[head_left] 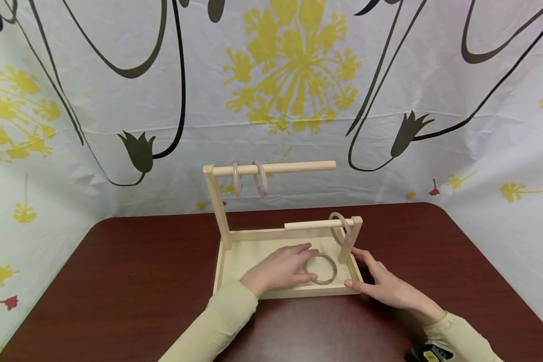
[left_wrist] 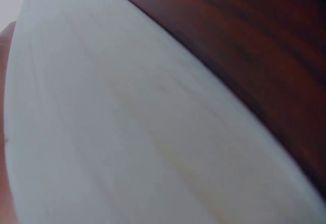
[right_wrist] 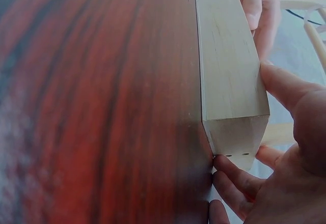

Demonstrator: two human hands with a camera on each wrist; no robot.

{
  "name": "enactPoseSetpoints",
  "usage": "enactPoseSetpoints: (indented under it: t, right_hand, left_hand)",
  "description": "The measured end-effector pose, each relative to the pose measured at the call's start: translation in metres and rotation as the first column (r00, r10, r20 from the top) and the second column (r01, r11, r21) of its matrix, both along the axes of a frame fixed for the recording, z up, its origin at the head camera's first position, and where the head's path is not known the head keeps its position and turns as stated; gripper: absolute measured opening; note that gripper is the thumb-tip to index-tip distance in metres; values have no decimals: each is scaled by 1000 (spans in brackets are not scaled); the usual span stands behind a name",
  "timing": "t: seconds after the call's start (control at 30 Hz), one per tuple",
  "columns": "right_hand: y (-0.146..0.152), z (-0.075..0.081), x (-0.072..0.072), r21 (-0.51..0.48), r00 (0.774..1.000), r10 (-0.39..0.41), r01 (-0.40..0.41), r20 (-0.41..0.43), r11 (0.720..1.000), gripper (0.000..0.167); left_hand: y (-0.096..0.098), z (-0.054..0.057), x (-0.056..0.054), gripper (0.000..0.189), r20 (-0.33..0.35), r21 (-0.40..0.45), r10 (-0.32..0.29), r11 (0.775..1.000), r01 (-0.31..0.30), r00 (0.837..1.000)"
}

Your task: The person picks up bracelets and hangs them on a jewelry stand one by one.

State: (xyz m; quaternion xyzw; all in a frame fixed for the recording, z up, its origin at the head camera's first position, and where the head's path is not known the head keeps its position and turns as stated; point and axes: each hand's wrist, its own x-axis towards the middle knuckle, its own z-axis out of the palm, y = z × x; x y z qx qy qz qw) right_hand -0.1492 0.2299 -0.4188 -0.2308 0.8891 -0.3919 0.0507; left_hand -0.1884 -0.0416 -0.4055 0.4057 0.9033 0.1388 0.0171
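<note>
A pale wooden rack [head_left: 271, 290] stands on the table, a shallow tray with a tall post and a short post, each bearing a horizontal dowel. Inside the tray, a ring [head_left: 334, 275] lies flat near the front right. My left hand [head_left: 282, 269] reaches over the front wall, its thumb and extended fingers spread about the ring's left side. My right hand [head_left: 386, 286] holds the tray's front right corner, thumb at the front rim, fingers along the right side. In the right wrist view, its fingers [right_wrist: 237, 175] bend against the corner's end face.
Two pale rings [head_left: 261, 180] hang on the long upper dowel [head_left: 298, 167]. Another ring [head_left: 333, 232] hangs on the short dowel [head_left: 305, 225], beside its post. The dark red-brown table [head_left: 140, 286] extends around the rack. Behind it hangs a patterned cloth [head_left: 199, 100].
</note>
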Motion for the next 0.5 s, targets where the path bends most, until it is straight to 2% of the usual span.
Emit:
enactPoseSetpoints:
  t: [0.17, 0.5]
  right_hand:
    - [0, 1, 0, 3, 1000, -3, 3, 5, 1000, 69]
    - [0, 0, 0, -1, 999, -10, 10, 32, 1000, 70]
  left_hand:
    - [8, 2, 0, 58, 13, -45, 5, 999, -4, 1000]
    - [21, 2, 0, 61, 96, -147, 57, 988, -42, 994]
